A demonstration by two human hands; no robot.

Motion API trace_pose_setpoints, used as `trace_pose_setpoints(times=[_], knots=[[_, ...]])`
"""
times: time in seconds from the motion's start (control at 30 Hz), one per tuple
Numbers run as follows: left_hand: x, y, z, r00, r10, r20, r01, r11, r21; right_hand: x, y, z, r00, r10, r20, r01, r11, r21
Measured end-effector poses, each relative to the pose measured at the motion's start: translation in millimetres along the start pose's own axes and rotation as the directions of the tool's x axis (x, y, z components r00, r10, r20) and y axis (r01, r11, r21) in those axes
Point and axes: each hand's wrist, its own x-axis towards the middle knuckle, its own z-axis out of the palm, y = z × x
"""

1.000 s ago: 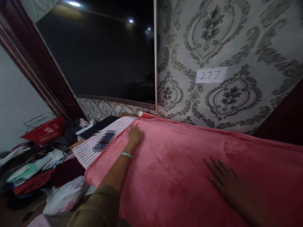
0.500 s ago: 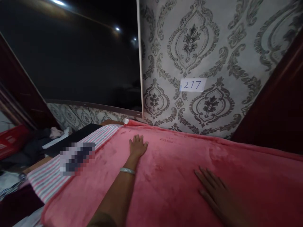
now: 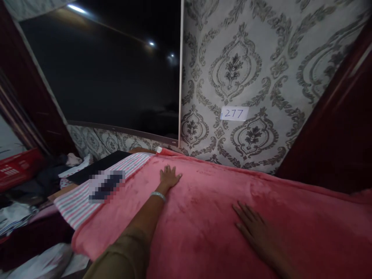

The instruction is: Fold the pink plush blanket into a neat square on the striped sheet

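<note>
In the head view, the left hand (image 3: 169, 177) lies open, palm down, at mid-frame on the pink blanket (image 3: 200, 193), grasping nothing; the right hand (image 3: 252, 224), lower right, is likewise open on it. The blanket fills the lower frame, its long far edge slanting down rightward. A red basket (image 3: 20, 170) sits at the left edge, contents unclear.

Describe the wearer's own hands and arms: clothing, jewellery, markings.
Left hand: ungloved, silver-coloured bangle at the wrist; olive-brown sleeve ending well short of it. Right hand: ungloved, in dimmer light; no bangle or sleeve visible on that side before the frame cuts off. No cables or clear markings on either.
</note>
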Motion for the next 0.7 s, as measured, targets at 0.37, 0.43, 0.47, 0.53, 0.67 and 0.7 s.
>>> trace_pose_setpoints(times=[0.37,0.43,0.47,0.53,0.67,0.7], knots=[[-66.6,-77.2,-9.0,0.994,-0.097,-0.05,0.099,0.994,0.046,0.6,-8.1,-2.9,1.0,-0.022,-0.02,0.022,0.999,-0.032],[-71.4,-75.9,-10.1,0.993,-0.107,-0.05,0.11,0.992,0.056,0.2,-10.3,-5.2,1.0,-0.017,-0.014,0.016,0.999,-0.041],[-72.3,-75.4,-11.3,0.993,-0.11,-0.047,0.113,0.992,0.059,0.0,-11.1,-6.2,1.0,-0.016,-0.012,0.016,0.999,-0.047],[-72.1,-76.7,-15.4,0.993,-0.112,-0.04,0.114,0.991,0.068,-0.5,-12.0,-7.5,1.0,-0.021,-0.013,0.02,0.998,-0.058],[-68.0,-92.3,-27.5,0.989,-0.136,-0.059,0.141,0.986,0.092,-0.8,-11.2,-6.9,1.0,-0.023,-0.021,0.022,0.998,-0.057],[-66.8,-98.2,-30.7,0.987,-0.147,-0.067,0.154,0.983,0.098,-0.6,-10.9,-6.7,1.0,-0.023,-0.021,0.022,0.998,-0.052]])
